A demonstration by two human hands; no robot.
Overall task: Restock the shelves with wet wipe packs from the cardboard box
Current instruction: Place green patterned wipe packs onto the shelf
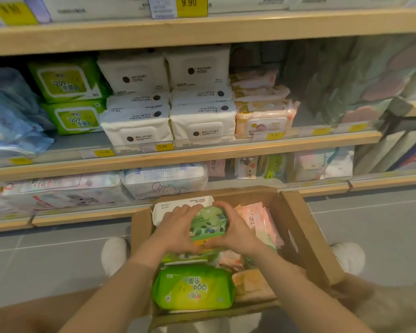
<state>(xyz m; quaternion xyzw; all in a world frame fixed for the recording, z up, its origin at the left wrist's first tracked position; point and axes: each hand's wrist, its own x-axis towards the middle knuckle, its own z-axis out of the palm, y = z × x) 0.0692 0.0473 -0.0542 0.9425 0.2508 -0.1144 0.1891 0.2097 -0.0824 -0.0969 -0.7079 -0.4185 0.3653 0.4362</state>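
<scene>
While the shelves (183, 157) above the cardboard box (308, 239) already carry many packs, several remain inside the box, so restocking looks unfinished, with left hand (175, 228) and right hand (238, 228) fingers clamped around a leaf-printed green pack (208, 224) over its middle.

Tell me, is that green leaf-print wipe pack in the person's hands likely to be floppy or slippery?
Probably soft rather than stiff: the leaf-print pack looks rounded and pillowy between the left hand and right hand. Its glossy film wrapper may be somewhat slippery, which would fit the two-handed hold. It looks flat-sided, so unlikely to roll.
</scene>
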